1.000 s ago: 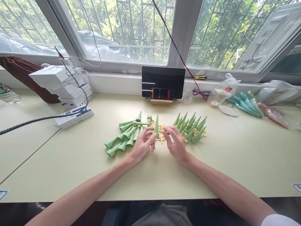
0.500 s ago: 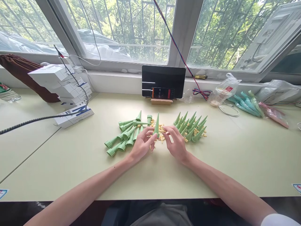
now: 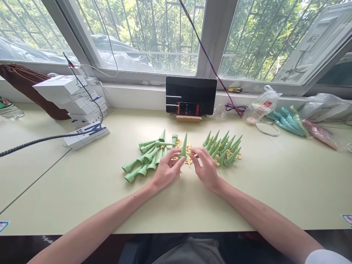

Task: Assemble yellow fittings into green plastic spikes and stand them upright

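My left hand (image 3: 168, 169) grips a green plastic watering spike (image 3: 184, 146) near its wide end, with the point upward. Close by on the right, my right hand (image 3: 205, 168) has thumb and fingers pinched together at a small yellow plastic valve (image 3: 190, 152), mostly covered by the fingertips. Under and behind both hands lies a pile of loose yellow valves (image 3: 189, 161). Left of it, several green spikes (image 3: 143, 159) lie heaped with their capped ends toward me. To the right, more green spikes (image 3: 224, 146) stand in a cluster, with yellow valves on their sides.
A phone (image 3: 189, 109) showing a timer leans on a dark tablet (image 3: 191, 90) at the back. White boxes (image 3: 79, 99) are stacked at the left, with a black cable (image 3: 41, 143) across. Plastic bags (image 3: 262, 104) lie by the window at the right.
The spike in my left hand has tilted slightly to the right, toward my right hand. My right hand has hardly moved.
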Tool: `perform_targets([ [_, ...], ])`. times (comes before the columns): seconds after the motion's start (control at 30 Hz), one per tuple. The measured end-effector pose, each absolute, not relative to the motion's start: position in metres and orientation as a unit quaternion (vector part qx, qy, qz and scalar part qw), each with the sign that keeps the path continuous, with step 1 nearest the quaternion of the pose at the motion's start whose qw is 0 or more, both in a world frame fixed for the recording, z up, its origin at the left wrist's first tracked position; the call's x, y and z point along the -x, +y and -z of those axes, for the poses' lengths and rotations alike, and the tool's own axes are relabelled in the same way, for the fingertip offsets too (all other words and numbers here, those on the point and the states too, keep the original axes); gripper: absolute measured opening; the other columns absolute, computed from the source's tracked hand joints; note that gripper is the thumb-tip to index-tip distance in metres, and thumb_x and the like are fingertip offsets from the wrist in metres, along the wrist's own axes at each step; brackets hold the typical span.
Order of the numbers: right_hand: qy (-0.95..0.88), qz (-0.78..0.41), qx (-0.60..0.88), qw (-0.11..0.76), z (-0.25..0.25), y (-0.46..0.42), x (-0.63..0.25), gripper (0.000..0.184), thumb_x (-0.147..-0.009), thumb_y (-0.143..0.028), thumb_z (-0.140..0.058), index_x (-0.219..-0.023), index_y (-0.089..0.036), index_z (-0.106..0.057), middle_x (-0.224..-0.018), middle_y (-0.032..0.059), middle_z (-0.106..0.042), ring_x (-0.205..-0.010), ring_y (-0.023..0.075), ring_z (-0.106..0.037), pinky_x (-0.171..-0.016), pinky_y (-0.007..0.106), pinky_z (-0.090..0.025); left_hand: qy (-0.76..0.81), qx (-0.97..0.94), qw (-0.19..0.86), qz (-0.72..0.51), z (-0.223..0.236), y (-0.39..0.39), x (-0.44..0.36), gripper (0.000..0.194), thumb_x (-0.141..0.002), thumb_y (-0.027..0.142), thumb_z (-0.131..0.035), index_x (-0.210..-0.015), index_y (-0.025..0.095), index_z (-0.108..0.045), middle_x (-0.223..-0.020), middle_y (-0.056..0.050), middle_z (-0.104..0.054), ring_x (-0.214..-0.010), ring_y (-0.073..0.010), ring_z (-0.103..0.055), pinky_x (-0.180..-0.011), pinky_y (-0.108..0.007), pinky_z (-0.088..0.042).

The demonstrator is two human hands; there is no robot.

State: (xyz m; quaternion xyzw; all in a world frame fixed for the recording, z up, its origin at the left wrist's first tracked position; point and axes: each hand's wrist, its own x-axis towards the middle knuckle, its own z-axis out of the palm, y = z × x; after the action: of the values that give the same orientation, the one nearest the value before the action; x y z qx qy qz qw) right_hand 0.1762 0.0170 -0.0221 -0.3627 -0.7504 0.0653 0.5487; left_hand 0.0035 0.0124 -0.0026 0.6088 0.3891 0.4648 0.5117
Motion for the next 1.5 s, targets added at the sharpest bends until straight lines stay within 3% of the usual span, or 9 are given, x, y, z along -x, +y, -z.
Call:
perform_targets([
  [0.2, -0.758, -0.059, 0.355, 0.544, 0.023, 0.016, -0.175, 0.029, -0.098, -0.013, -0.051, -0.123, -0.025, -0.056, -0.106, 0.0074, -0.065, -0.096, 0.0184, -0.066, -0.08, 0.033, -0.06, 0.418, -0.604, 0.489, -0.471, 0.0, 0.01, -0.006, 0.043, -0.09, 0.046, -0.061, -0.122, 0.018, -0.059, -0.06, 0.005, -0.058, -0.041, -0.0091, -0.054, -0.048, -0.024, -0.052],
  [0.43, -0.756, -0.076, 0.353, 0.546, 0.022, 0.014, -0.174, 0.021, -0.098, -0.02, -0.054, -0.118, -0.024, -0.058, -0.103, 0.0068, -0.066, -0.08, 0.016, -0.068, -0.072, 0.031, -0.06, 0.427, -0.606, 0.486, -0.464, -0.003, 0.008, -0.007, 0.048, -0.093, 0.046, -0.056, -0.131, 0.017, -0.057, -0.054, 0.006, -0.055, -0.044, -0.0103, -0.053, -0.052, -0.025, -0.05],
  [0.9, -0.766, -0.107, 0.327, 0.544, 0.021, 0.013, -0.176, 0.02, -0.096, -0.027, -0.059, -0.116, -0.023, -0.059, -0.098, 0.0049, -0.065, -0.073, 0.0142, -0.066, -0.068, 0.029, -0.058, 0.406, -0.596, 0.521, -0.455, -0.003, 0.009, -0.006, 0.047, -0.095, 0.047, -0.053, -0.13, 0.016, -0.059, -0.07, 0.0, -0.059, -0.051, -0.0103, -0.055, -0.053, -0.027, -0.05],
  [1.0, -0.77, -0.11, 0.316, 0.543, 0.02, 0.012, -0.176, 0.019, -0.096, -0.027, -0.06, -0.115, -0.023, -0.059, -0.096, 0.0049, -0.066, -0.072, 0.0142, -0.066, -0.067, 0.029, -0.058, 0.391, -0.588, 0.545, -0.451, -0.005, 0.009, -0.006, 0.047, -0.093, 0.048, -0.055, -0.127, 0.016, -0.061, -0.076, -0.001, -0.061, -0.052, -0.0102, -0.055, -0.052, -0.026, -0.05],
  [1.3, -0.785, -0.11, 0.287, 0.537, 0.02, 0.012, -0.176, 0.022, -0.096, -0.022, -0.058, -0.118, -0.024, -0.058, -0.096, 0.0051, -0.065, -0.074, 0.0141, -0.065, -0.07, 0.03, -0.058, 0.396, -0.614, 0.547, -0.409, -0.003, 0.011, -0.001, 0.054, -0.082, 0.043, -0.072, -0.128, 0.018, -0.058, -0.063, 0.003, -0.056, -0.054, -0.0115, -0.055, -0.054, -0.024, -0.048],
  [1.5, -0.788, -0.121, 0.292, 0.529, 0.02, 0.012, -0.177, 0.021, -0.097, -0.021, -0.055, -0.118, -0.024, -0.057, -0.099, 0.0062, -0.065, -0.076, 0.0151, -0.065, -0.071, 0.031, -0.059, 0.384, -0.6, 0.563, -0.418, 0.002, 0.014, -0.001, 0.056, -0.077, 0.039, -0.077, -0.125, 0.018, -0.058, -0.075, 0.001, -0.06, -0.056, -0.0097, -0.055, -0.053, -0.023, -0.048],
])
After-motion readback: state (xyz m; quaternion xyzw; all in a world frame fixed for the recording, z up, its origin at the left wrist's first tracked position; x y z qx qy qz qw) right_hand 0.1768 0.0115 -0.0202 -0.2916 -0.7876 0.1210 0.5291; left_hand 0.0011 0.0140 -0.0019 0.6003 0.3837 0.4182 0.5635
